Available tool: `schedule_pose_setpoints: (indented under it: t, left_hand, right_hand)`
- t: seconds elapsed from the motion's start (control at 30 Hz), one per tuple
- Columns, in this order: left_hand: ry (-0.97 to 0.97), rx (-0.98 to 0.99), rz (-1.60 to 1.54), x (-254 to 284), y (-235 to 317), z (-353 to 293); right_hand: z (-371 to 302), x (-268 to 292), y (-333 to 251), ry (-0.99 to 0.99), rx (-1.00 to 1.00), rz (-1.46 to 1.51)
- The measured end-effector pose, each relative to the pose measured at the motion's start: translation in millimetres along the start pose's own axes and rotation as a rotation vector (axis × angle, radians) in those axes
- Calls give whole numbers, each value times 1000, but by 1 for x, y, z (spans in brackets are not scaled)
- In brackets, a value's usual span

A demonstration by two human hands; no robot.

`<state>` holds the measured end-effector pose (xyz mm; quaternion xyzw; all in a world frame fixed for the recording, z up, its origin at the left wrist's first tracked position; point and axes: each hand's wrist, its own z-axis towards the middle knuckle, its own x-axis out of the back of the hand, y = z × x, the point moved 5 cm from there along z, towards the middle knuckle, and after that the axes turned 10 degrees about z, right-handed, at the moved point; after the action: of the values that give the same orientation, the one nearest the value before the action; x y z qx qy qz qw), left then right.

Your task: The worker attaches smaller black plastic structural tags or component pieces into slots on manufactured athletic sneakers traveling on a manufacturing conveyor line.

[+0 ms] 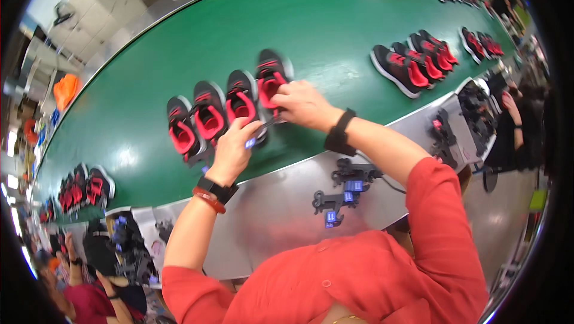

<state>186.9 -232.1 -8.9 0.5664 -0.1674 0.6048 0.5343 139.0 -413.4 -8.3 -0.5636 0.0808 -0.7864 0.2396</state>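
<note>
The rightmost shoe (271,61), black with red lining, stands on the green surface (311,16) at the right end of a row of 4; the right hand (306,106) reaches its collar from the right; the left hand (232,153) is at the heel end, to the left and nearer the near edge; the 3 other shoes (206,92) stand close together on its left.

The left hand is closed on a dark hanger (270,123) with a blue tag (250,143); the hanger reaches toward the heel of the rightmost shoe, but blur hides whether the 2 are joined; the right hand's fingers are bent in at the collar; whether they grip the collar or the hanger cannot be told.

The toe points to the far edge, the heel to the near edge; the long axis runs across the surface, toe leaning slightly left.

Bare green extends from the toes to the far edge, rightward to a second group of shoes (388,64), and leftward to a third group of shoes (100,181) by the near edge; that edge passes near the left wrist; a metal ledge (269,216) adjoins it, bearing loose hangers (327,200).
</note>
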Motion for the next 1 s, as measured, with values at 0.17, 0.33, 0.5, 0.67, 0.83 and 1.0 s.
schedule_pose_setpoints:
  t: [0.17,0.33,0.5,0.67,0.83,1.0]
  left_hand:
    - [-271,217,291,-32,-7,-7]
    - [-308,164,310,-32,-11,-2]
    - [-348,144,331,-32,-14,-1]
    - [-326,145,345,-29,-20,-5]
    - [-421,211,351,-28,-21,-3]
    - [-374,201,367,-29,-29,-9]
  right_hand:
    - [-15,-6,11,41,36,265]
    - [-77,74,89,389,-247,-208]
    - [-182,186,183,521,-839,-581]
    - [-226,187,229,146,-1108,-325]
    - [-200,174,221,227,-1020,-214]
    - [-173,169,202,150,-888,-173]
